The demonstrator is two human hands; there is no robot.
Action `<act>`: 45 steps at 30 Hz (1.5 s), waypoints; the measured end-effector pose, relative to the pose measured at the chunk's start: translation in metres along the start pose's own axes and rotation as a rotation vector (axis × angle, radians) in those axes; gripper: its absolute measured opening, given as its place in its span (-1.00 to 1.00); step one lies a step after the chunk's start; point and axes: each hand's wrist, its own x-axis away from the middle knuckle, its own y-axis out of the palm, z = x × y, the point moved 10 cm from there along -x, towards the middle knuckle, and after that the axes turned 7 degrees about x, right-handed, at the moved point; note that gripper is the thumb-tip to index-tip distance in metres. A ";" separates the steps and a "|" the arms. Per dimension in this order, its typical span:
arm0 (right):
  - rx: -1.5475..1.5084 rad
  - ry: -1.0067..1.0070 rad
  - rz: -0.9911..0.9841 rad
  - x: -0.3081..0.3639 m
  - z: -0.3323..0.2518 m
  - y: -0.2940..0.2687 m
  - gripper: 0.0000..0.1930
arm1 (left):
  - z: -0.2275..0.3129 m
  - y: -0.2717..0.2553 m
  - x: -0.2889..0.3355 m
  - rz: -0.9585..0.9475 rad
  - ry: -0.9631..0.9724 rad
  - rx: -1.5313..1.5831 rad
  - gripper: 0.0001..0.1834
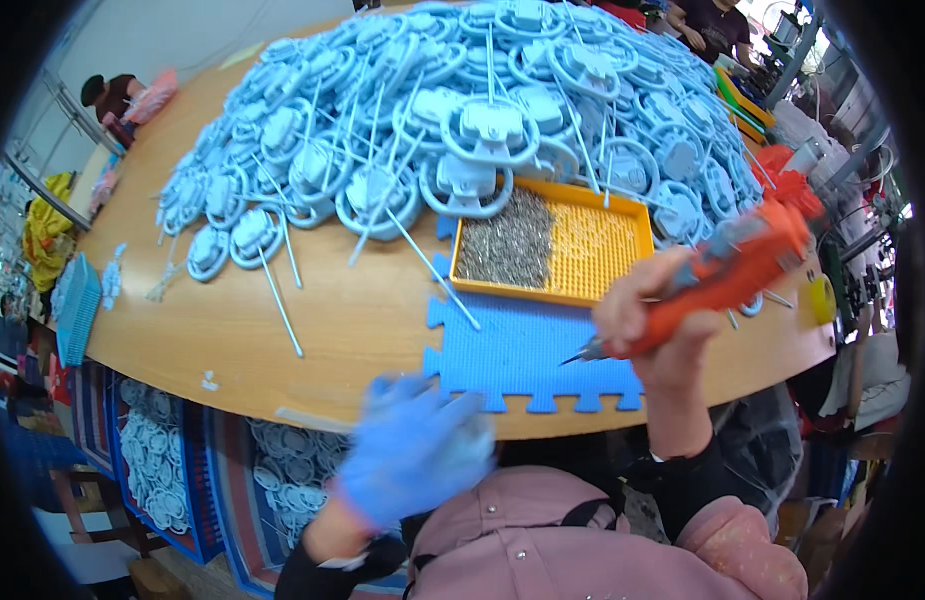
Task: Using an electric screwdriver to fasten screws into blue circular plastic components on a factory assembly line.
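Note:
My right hand [678,350] grips a red electric screwdriver [748,268], its dark bit pointing down and left above a blue foam mat [523,345]. Over the table's front edge, my left hand [413,450] wears a blue glove and is smeared by motion. Its fingers are too blurred to read, and I cannot make out whether anything is in it. Behind the mat, a yellow tray [533,291] contains many small metal screws [503,240], heaped mostly in its left half. A large heap of light blue plastic ring-shaped parts with thin rods [493,125] covers the table's far side.
Loose ring parts [255,235] lie at the heap's left edge on the wooden table [183,330]. Below the table, a blue crate [205,535] holds more plastic parts. A yellow tape roll [823,300] sits at the right edge. Other people [113,97] are in the background.

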 end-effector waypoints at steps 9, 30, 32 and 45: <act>0.027 -0.193 0.153 -0.052 -0.001 -0.065 -0.57 | -0.139 -0.085 -0.134 0.295 -0.380 -0.525 0.07; 0.194 -0.100 0.223 -0.067 0.033 -0.105 -0.54 | -0.083 -0.037 -0.027 0.166 0.001 -0.211 -0.23; 0.206 -0.109 0.222 -0.066 0.030 -0.103 -0.54 | -0.067 -0.025 -0.031 0.168 0.009 -0.195 -0.30; 0.238 -0.160 0.211 -0.049 -0.020 -0.045 -0.38 | -0.020 0.005 -0.057 0.137 0.058 -0.032 -0.06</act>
